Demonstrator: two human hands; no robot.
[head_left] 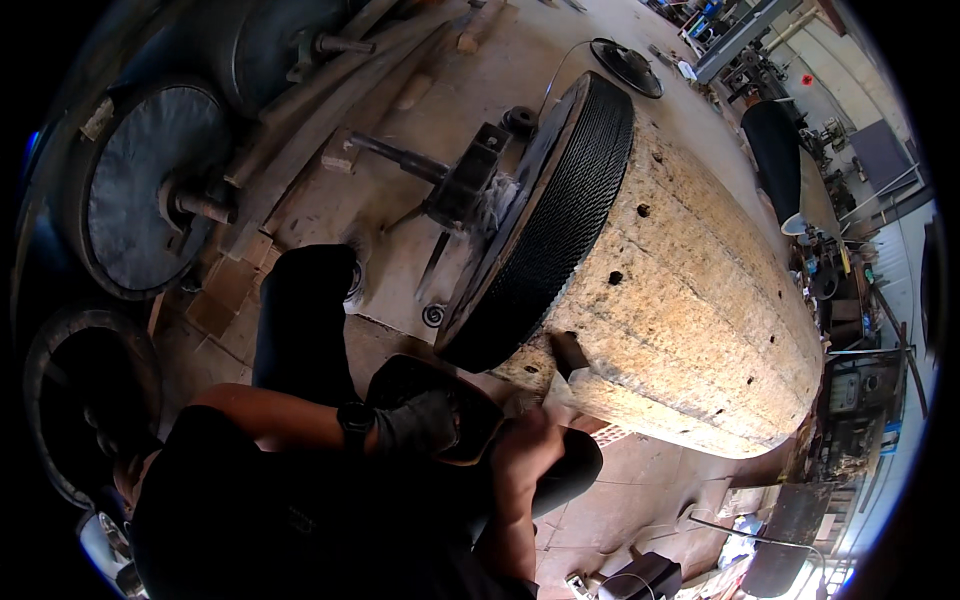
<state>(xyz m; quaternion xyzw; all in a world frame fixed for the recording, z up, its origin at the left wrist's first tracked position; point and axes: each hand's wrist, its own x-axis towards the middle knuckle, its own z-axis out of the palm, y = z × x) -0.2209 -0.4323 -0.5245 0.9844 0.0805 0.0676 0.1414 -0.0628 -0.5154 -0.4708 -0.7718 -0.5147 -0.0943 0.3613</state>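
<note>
A large drum with a mottled tan surface and several dark holes lies on its side before me. Around its near-left end runs a ribbed black band. My left hand, in a grey glove, grips a dark open container between my knees; its fingertips are partly hidden. My bare right hand is closed and blurred by motion, close to the drum's lower edge. A pale, smeared shape shows at its fingers, and I cannot make out what it is. Just above, a dark block-shaped piece lies against the drum.
The drum's shaft and black bearing block jut out at its left end. Other dark drums stand at the left beside wooden beams. A black round disc lies on the floor behind. Machinery and clutter line the right.
</note>
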